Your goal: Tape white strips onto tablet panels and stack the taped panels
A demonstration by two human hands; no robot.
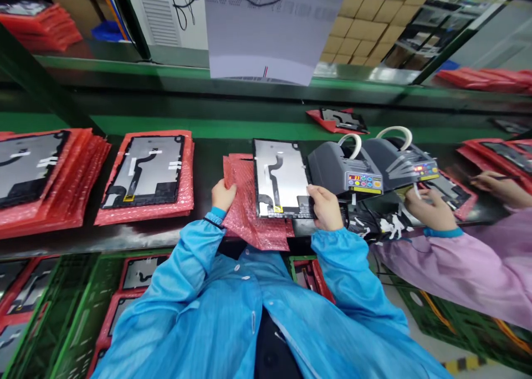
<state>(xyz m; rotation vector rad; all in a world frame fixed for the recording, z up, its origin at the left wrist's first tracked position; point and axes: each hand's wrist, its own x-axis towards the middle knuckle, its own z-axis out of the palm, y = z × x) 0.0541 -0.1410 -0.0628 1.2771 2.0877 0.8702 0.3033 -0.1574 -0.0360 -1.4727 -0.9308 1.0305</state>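
A flat grey panel (281, 175) with a black flex strip lies in front of me on the dark work surface, partly on a red bubble-wrap bag (249, 213). My left hand (223, 195) grips the bag's left edge, fingers closed on it. My right hand (326, 206) holds the panel's lower right corner, fingers curled on its edge. Both arms wear blue sleeves.
Stacks of red bags with panels (146, 174) lie to the left. Two grey tape dispensers (347, 168) stand right of the panel. A co-worker's hand (428, 208) in a pink sleeve works at the right. Green crates (62, 307) with more panels sit below the bench.
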